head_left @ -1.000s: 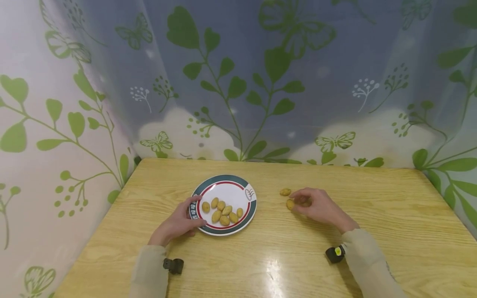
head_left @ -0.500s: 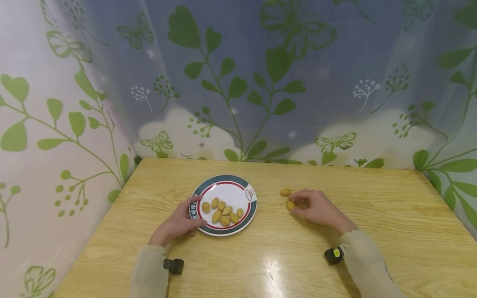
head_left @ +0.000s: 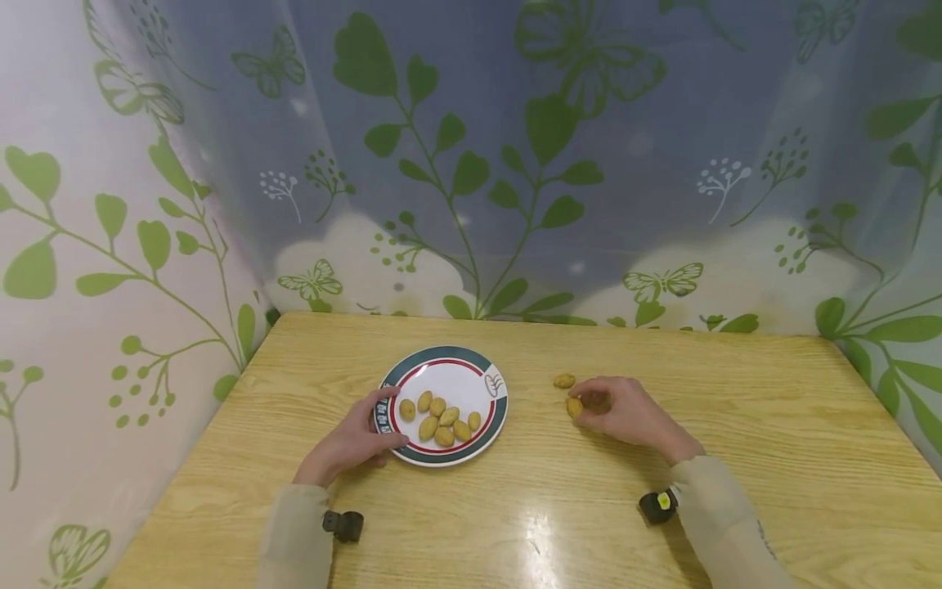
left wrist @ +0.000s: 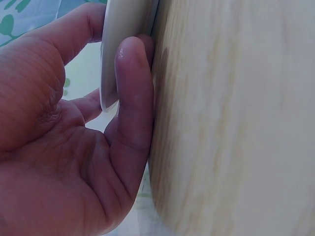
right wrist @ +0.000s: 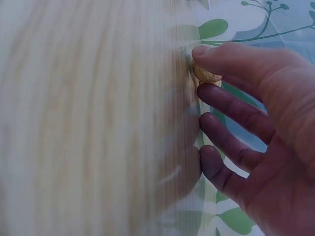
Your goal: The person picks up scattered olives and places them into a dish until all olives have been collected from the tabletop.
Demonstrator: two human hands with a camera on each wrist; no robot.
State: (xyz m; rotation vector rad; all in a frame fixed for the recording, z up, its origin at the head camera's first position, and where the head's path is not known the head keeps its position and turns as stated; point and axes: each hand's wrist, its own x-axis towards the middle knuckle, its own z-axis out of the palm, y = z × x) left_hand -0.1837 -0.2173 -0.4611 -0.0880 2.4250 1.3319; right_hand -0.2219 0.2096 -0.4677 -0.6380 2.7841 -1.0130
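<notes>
My left hand [head_left: 359, 433] grips the left rim of a round white plate [head_left: 471, 380] with a dark green border and a red ring. In the left wrist view the plate's edge [left wrist: 125, 19] lies between thumb and fingers, with fingers under it against the table. Several small yellow-brown oval pieces [head_left: 448, 416], like nuts or dried fruits, lie on the plate. To its right, my right hand [head_left: 621, 409] pinches another oval piece [head_left: 574, 406] between thumb and index finger at the table top. The right wrist view shows wrinkled skin on that piece [right wrist: 205, 73]; the other fingertips rest on the table.
One more oval piece [head_left: 564, 380] lies on the wooden table [head_left: 471, 523] just beyond the right fingertips. A leaf-and-butterfly printed curtain [head_left: 471, 245] hangs along the table's back and left side. Black cameras sit on both wrists.
The oval piece at the right fingertips has turned slightly, and the right hand has shifted only a little. The left hand and plate have stayed in place.
</notes>
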